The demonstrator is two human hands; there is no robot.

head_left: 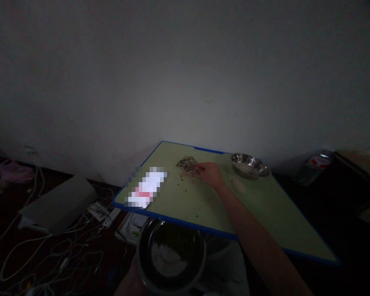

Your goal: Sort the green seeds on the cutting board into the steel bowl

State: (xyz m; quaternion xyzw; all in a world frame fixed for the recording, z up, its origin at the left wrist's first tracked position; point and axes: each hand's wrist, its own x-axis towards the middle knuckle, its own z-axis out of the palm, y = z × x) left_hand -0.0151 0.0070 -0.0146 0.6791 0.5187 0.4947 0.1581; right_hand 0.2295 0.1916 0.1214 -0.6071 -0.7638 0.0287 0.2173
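Observation:
A steel bowl (142, 255) with dark green small bits heaped along its far side is held below the table's near edge. My left hand (131, 281), dim and partly cut off, grips its left side. Across the pale green tabletop (200, 201) reaches my right arm. My right hand (210, 173) is closed, thumb and fingers together at the right side of a scattered pile of small dark grains (186, 162). Something thin and pinkish lies by the fingertips; what they pinch is too small to make out.
A second steel bowl (249, 166) stands at the tabletop's right rear. A lit phone (146, 189), pixelated, lies on the left. A grey box (58, 203) and tangled white cables (77, 242) lie on the floor at left. A bottle (314, 166) is at right; a wall rises behind.

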